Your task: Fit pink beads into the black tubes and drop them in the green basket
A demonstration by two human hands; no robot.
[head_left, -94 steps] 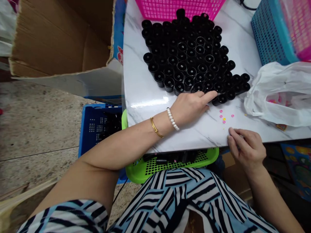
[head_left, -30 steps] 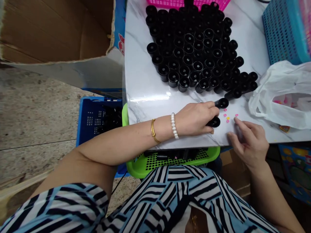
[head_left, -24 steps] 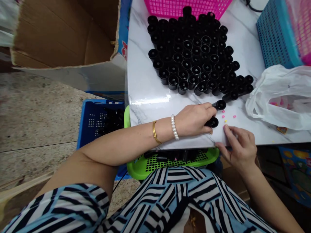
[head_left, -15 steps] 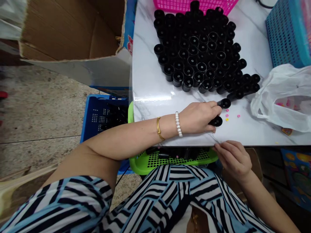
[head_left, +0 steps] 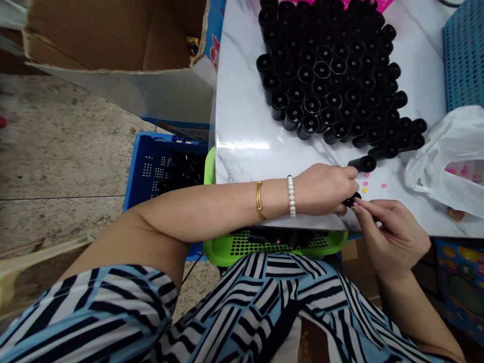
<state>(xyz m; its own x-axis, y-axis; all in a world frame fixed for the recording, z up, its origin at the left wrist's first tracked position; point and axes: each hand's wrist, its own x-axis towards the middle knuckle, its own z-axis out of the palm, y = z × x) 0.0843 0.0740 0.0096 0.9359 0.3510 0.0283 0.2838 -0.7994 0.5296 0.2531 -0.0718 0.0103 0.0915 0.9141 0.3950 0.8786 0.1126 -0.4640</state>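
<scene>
My left hand (head_left: pixel 327 187), with a pearl bracelet and a gold bangle on its wrist, is closed around a short black plastic tube (head_left: pixel 351 200) near the table's front edge. The fingers of my right hand (head_left: pixel 395 234) are pinched together at the open end of that tube. A tiny pink bead-like piece (head_left: pixel 354 203) shows at these fingertips, partly hidden. Just beyond my left fingers another black tube (head_left: pixel 363 164) lies tilted on the table. Several small pink pieces and one yellow piece (head_left: pixel 365 190) are scattered beside the two hands.
Many black tubes (head_left: pixel 312 105) stand packed together on the white marbled table (head_left: pixel 240 121). To the right are a white plastic bag (head_left: pixel 431 161) with pink pieces and a blue basket (head_left: pixel 463 60). A green basket (head_left: pixel 278 247) sits below the edge; a cardboard box (head_left: pixel 113 38) stands left.
My right hand has risen from the table's edge to the tube in my left hand, and a pink piece now shows at its fingertips. The view has shifted slightly.
</scene>
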